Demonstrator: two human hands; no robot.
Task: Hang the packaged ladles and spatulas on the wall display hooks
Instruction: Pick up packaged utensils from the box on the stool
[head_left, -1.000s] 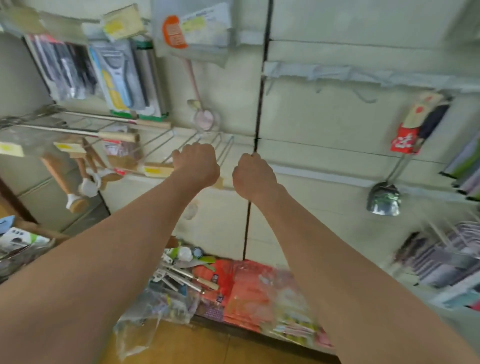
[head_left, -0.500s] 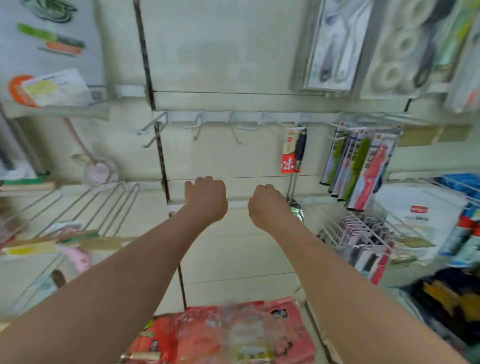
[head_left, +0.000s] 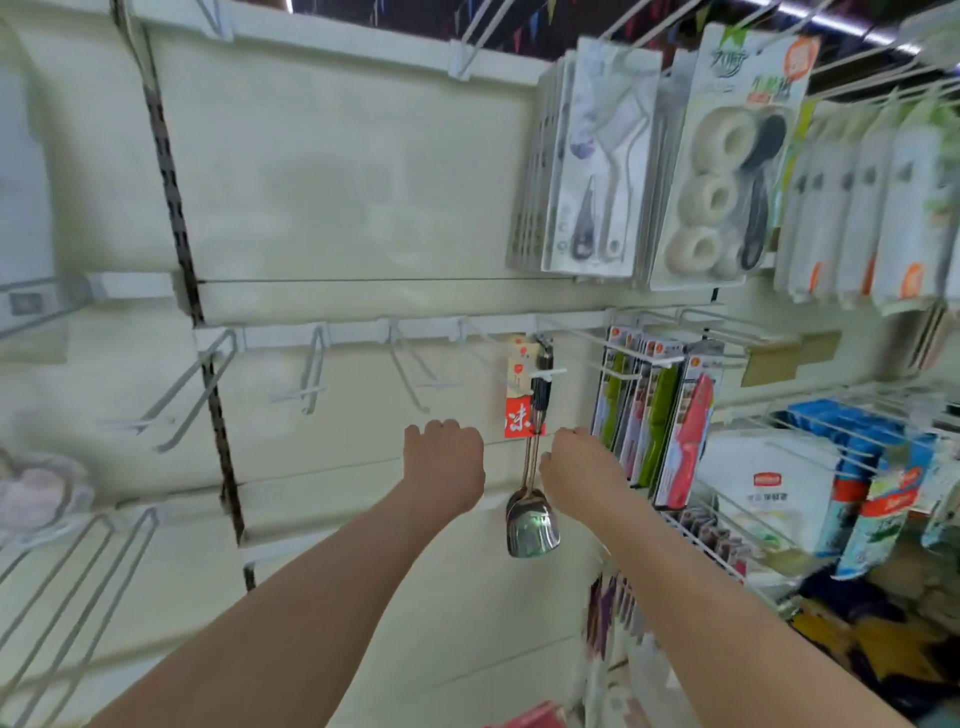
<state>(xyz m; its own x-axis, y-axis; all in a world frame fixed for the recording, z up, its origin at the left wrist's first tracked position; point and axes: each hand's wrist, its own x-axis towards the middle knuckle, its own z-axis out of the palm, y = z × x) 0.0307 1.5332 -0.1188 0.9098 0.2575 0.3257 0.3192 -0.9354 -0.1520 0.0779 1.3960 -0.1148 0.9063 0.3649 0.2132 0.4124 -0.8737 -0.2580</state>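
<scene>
left hand (head_left: 444, 462), right hand (head_left: 582, 474) aloft (fists)

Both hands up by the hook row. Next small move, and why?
Probably lower a hand to fetch another packaged utensil: left hand and right hand show curled fingers holding nothing visible, one spatula already hangs, and the hooks left of it are bare.

Head-worn wide-angle view toward the wall hooks (head_left: 313, 370) (near)
</scene>
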